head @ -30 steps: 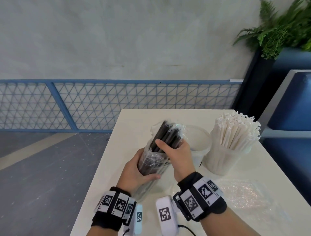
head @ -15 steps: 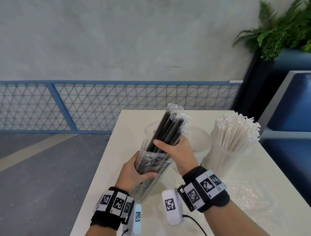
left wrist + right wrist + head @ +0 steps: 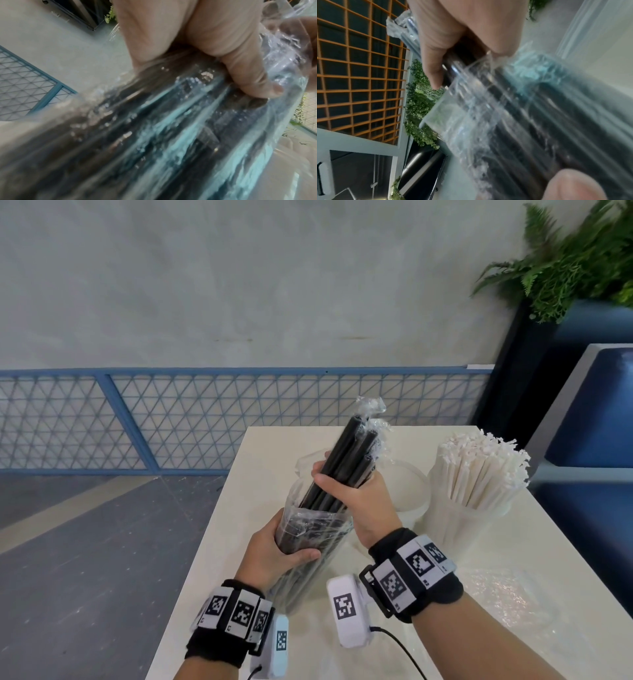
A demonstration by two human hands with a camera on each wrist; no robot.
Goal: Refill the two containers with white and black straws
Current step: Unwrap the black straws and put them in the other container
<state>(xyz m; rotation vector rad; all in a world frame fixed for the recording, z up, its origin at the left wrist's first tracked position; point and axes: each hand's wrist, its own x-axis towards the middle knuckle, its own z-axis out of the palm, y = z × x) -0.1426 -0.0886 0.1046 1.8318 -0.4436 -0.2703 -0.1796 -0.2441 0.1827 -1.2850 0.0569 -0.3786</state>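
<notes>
We are unbagging the black straws (image 3: 346,460): our right hand (image 3: 356,501) clamps their exposed upper part while our left hand (image 3: 274,549) grips the bag (image 3: 308,529) below. They are just left of the empty container (image 3: 407,487); next, in our judgement, we draw them clear and stand them in it.

Grey wall, blue railing, corner greenery

A pale concrete wall (image 3: 274,275) is rising behind a blue mesh railing (image 3: 205,419); grey floor (image 3: 85,542) is stretching left of the cream tabletop (image 3: 513,655), while a fern (image 3: 568,265) is sitting above a blue seat (image 3: 596,419).
</notes>
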